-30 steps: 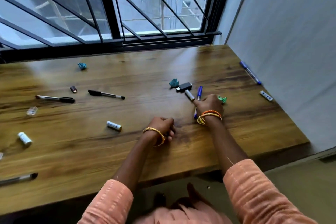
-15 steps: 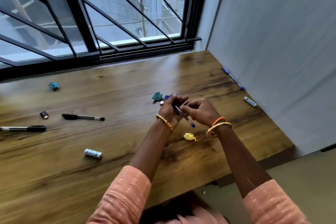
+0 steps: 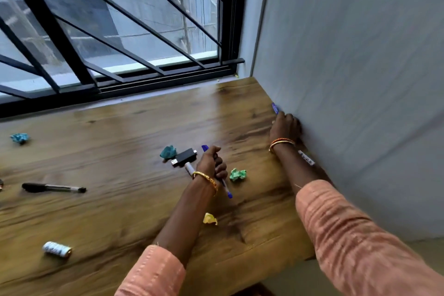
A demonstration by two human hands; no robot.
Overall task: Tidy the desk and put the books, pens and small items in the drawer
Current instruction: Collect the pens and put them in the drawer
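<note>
We hold a blue pen in our left hand, fingers wrapped round its barrel, so that it stays gathered while the other arm reaches. Our right hand lies on a second blue pen against the wall, at the far right edge of the counter; whether its fingers have closed on that pen we cannot tell. Left of the held pen lie a black pen, a battery and crumpled paper scraps. No drawer is in view, so we judge the collecting far from done.
</note>
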